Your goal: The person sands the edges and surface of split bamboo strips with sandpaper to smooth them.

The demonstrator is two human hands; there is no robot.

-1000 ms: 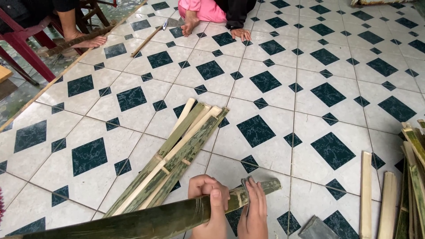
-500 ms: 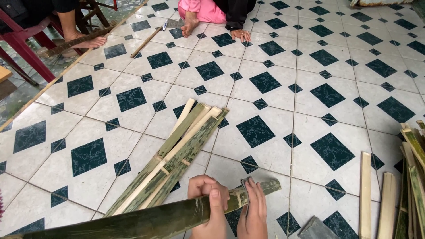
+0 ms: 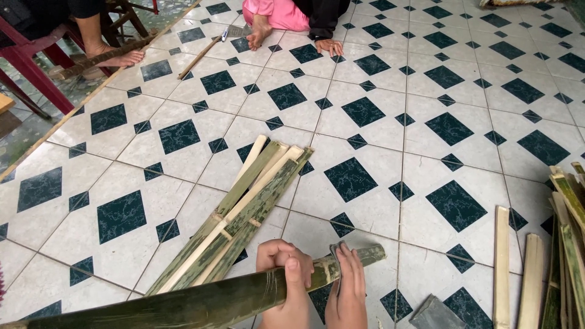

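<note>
The left hand [image 3: 285, 268] is closed around a long green bamboo pole [image 3: 201, 301], with the fingers curled over its top and the thumb lying along the side. The pole lies low across the bottom of the view, from the lower left corner up to its split end near the middle, just above the tiled floor [image 3: 390, 140]. The right hand [image 3: 347, 289] is beside the left one, nearer to the end of the pole. Its fingers are stretched and pressed together on a thin dark blade [image 3: 337, 259] that stands against the pole; how firmly it grips this blade I cannot tell, because the palm is turned away.

Just behind the hands lies a bundle of split bamboo strips [image 3: 244, 210], green and pale, pointing away to the upper right. To the right, on the floor, there are more pale strips [image 3: 502, 262] and a pile of green ones [image 3: 570, 244] at the edge. A flat grey piece [image 3: 436, 314] lies near the right hand.

Far at the top, another person's bare foot [image 3: 119, 58] rests on a stick, beside a red chair [image 3: 30, 61], and a second person sits with a hand [image 3: 331, 45] on the floor.
</note>
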